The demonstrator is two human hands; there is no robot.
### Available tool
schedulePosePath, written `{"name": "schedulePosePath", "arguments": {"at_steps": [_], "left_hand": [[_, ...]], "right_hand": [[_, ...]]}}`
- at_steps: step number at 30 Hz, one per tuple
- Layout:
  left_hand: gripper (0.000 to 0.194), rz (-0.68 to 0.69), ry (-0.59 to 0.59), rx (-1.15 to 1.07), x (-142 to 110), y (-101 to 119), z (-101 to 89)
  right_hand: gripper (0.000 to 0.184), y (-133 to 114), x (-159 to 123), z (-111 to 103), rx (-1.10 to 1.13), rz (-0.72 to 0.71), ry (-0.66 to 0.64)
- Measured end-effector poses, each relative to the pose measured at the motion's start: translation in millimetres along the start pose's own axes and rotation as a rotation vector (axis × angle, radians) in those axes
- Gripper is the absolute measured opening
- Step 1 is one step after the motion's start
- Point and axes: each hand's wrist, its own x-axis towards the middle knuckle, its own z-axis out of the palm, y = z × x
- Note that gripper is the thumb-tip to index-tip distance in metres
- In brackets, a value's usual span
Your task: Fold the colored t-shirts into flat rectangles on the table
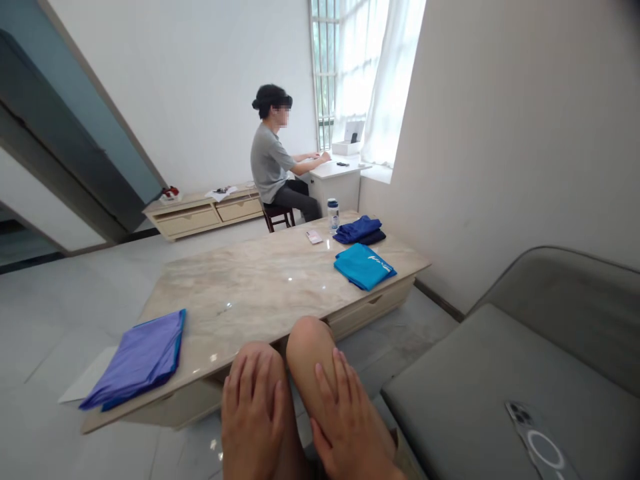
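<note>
Beige marble counter [260, 293] fills the middle of the frame, just in front of the person's knees. At bottom centre, the left hand [253, 400] lies on the left knee [255, 353], and the right hand [345, 420] lies on the right knee [307, 350]. Both hands are open, the fingers a little spread, and they have hold of nothing. Nearest to them is a folded violet-blue cloth [137, 360], which lies on the lower left part of the counter, close to its edge. On the far part of the counter are a folded turquoise shirt [363, 265], a folded navy cloth [357, 230], an upright water bottle [333, 213] and a small pink phone [314, 237]. At lower right, a smartphone [535, 433] lies on a grey sofa cushion [475, 393]. In the upper middle, another person [273, 150] sits on a dark wooden chair [277, 217] with both arms on a white counter [335, 170], beside a window with white curtains [393, 80]. Along the wall at left stands a low cream cabinet [203, 215].
</note>
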Motion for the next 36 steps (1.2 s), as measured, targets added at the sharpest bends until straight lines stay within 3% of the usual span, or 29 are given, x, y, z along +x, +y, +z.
{"name": "schedulePosePath", "arguments": {"at_steps": [11,17,36], "left_hand": [[0.045,0.033,0.013,-0.011,17,13,9.3],[0.049,0.026,-0.002,0.016,14,14,6.8],[0.051,-0.041,0.008,0.052,6,-6,-4.6]], "right_hand": [[0.102,9,0,-2,-0.029,-0.009,0.013],[0.104,12,3,-8,-0.004,0.016,0.046],[0.1,24,3,-13,0.056,0.03,0.051]]}}
